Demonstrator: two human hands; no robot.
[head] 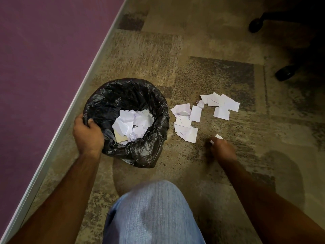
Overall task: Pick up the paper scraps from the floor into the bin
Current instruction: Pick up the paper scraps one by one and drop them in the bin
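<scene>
knee (154,213) | left hand (88,136) grips bin (149,155) rim | scraps (195,113) beside bin

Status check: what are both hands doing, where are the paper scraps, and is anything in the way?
Left hand grips bin rim. Right hand pinches a scrap. Scraps on carpet beside bin, some paper binned. Nothing blocking.

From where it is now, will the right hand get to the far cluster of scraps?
Probably yes: the right hand, pinching a scrap, has only bare carpet between it and the far cluster.
</scene>
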